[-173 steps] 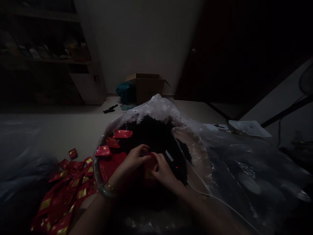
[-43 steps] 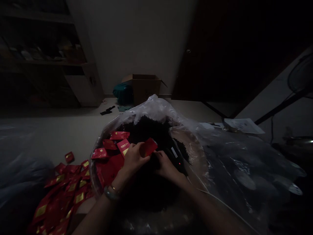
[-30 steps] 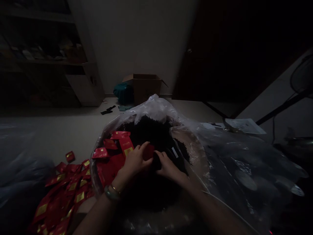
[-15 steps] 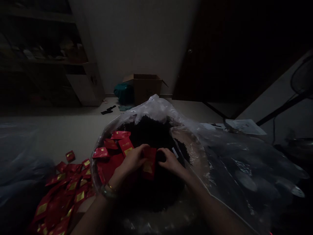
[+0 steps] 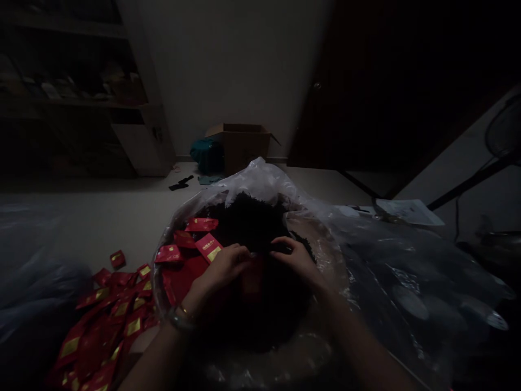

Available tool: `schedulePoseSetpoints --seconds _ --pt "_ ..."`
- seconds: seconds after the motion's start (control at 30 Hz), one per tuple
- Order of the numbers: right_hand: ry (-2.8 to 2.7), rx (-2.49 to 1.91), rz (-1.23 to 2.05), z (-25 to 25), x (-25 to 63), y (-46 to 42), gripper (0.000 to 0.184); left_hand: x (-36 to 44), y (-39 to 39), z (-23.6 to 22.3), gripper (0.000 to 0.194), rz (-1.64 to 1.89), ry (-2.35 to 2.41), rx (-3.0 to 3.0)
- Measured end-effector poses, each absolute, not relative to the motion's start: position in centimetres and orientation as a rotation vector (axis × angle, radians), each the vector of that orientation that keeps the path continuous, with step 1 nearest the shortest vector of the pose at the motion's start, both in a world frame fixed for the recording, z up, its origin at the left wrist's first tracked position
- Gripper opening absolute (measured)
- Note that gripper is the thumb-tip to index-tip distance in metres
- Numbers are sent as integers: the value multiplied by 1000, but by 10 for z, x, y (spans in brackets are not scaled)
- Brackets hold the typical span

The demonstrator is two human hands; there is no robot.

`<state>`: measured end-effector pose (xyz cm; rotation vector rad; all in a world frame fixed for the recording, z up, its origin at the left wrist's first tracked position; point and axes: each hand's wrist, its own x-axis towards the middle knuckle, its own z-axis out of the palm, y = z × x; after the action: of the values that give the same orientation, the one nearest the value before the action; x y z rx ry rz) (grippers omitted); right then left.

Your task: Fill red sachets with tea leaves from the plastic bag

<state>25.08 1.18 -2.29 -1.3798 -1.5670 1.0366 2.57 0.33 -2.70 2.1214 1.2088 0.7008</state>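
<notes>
A red packet with a faint gold patch stands upright over a heap of dark, shredded leaf-like material. My left hand is closed, pinching the packet's top edge. Just to the right, my right hand is apart from the packet, its thumb and index finger spread. The gap between those fingers is dark, and I make out nothing held there. Another red packet with gold print lies beside my left hand, near several others along the left side of the plastic-lined round container.
Many red packets are piled on the floor at left. Clear plastic sheeting spreads to the right. Behind the container stand an open cardboard box and a teal bag. Shelves are at left, a dark door at right.
The red packet, earlier tilted in my left hand, now stands upright and slightly lower. My right hand has moved right, away from it, covering the white-labelled black object seen before.
</notes>
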Motion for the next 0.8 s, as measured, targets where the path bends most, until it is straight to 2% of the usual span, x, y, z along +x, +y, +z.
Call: schedulePoseSetpoints --seconds 0.17,0.43,0.67,0.73,0.8 --pt "-1370 -1236 1247 -5 249 -1 40 42 -7 -24 12 732 1111 2312" --pt "-1680 -1263 1144 2 241 -4 32 47 -8 -33 7 949 991 2538" --pt "-1846 -1064 1179 1 243 -9 51 47 -4 -38 5 1123 977 2553" --pt "-1880 -1056 1120 2 244 -12 48 47 -4 -38 6 1143 981 2530" --pt "-1963 -1071 1029 4 244 -14 35 47 -3 -38 7 1170 959 2505"
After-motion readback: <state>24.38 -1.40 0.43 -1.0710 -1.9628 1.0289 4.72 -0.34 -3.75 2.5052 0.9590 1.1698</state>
